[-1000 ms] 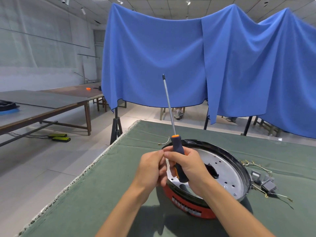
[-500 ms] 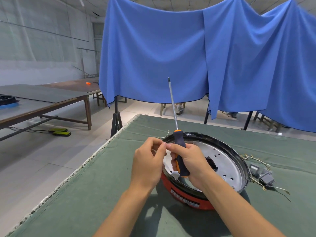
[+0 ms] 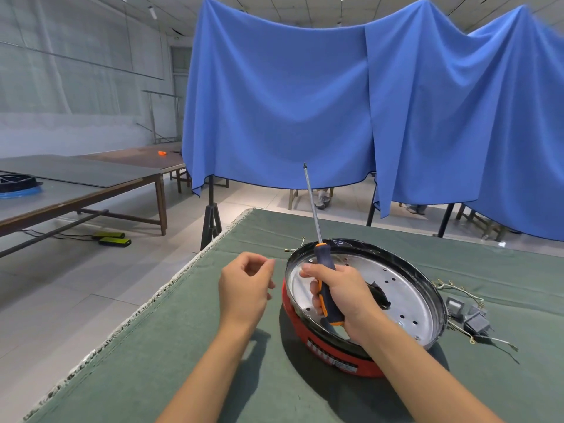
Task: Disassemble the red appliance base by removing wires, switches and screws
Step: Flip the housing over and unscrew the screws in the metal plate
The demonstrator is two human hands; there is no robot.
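- The right hand (image 3: 345,296) grips a dark-blue and orange screwdriver (image 3: 326,282), its metal shaft pointing up.
- The left hand (image 3: 245,285) hovers beside it, thumb and forefinger pinched together; what they hold, I cannot tell.
- The round red appliance base (image 3: 363,303) with its perforated metal plate sits on the green-clothed worktop (image 3: 189,346).
- Loose grey switches with wires (image 3: 470,315) lie just to its right.

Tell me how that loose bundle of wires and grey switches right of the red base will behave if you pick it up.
The wires and switches will probably come up floppy: the thin leads curl loosely over the green cloth. The boxy grey switches will likely dangle and swing beneath. The bare forked ends may well snag on the cloth's weave.
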